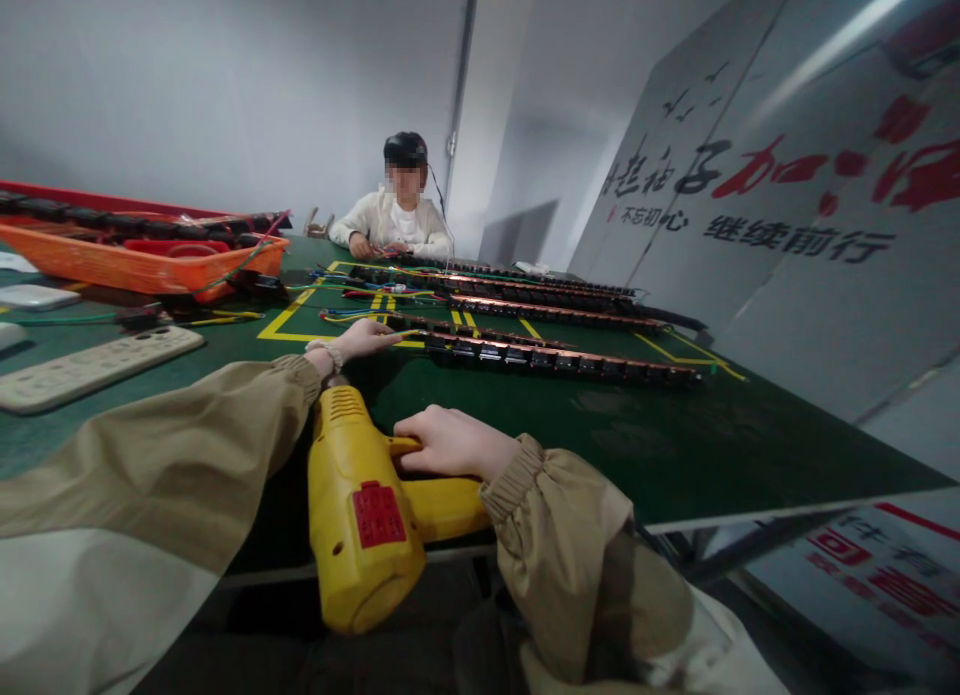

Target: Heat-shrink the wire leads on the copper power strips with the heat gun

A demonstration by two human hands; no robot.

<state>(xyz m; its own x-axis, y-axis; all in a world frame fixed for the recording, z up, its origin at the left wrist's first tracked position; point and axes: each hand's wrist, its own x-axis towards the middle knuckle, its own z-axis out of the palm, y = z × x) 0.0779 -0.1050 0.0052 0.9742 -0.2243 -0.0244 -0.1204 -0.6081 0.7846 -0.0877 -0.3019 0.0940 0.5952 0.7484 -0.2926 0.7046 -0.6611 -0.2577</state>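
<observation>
My right hand [457,441] is wrapped round the handle of a yellow heat gun [334,515] with a red label. Its metal nozzle points away from me, just beneath my left wrist. My left hand [358,341] reaches forward over the table, its fingertips closed on a thin yellow wire [409,333] at the near strip's left end. That strip, a long row of black blocks with copper-coloured edging [555,359], lies across the green table. The fingers' undersides are hidden.
More black strips [517,293] with coloured wires lie behind, over yellow tape lines. At left are an orange tray [150,265] of similar parts and a beige power strip [97,367]. Across the table [675,455] sits a person [397,215], hands on wires.
</observation>
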